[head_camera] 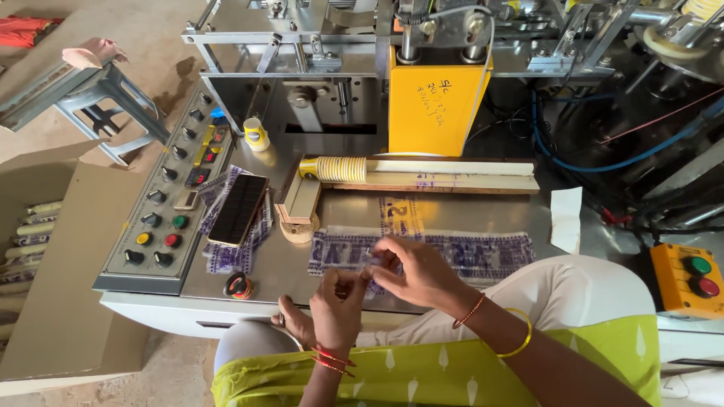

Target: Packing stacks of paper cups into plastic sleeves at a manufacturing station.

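Steel machine table (339, 211) before you: your left hand (335, 305) and right hand (415, 271) both pinch a thin printed plastic sleeve (452, 252), light, limp, slippery, so grip its near edge.

My hands, left (335, 301) and right (411, 267), sit over the plastic bags (483, 252) on the machine table (362, 211); phone (238, 209) left; cup stack (335, 169) behind; control panel (162, 203) far left.

Both hands (377, 283) pinch what looks like a clear bag (422, 252).
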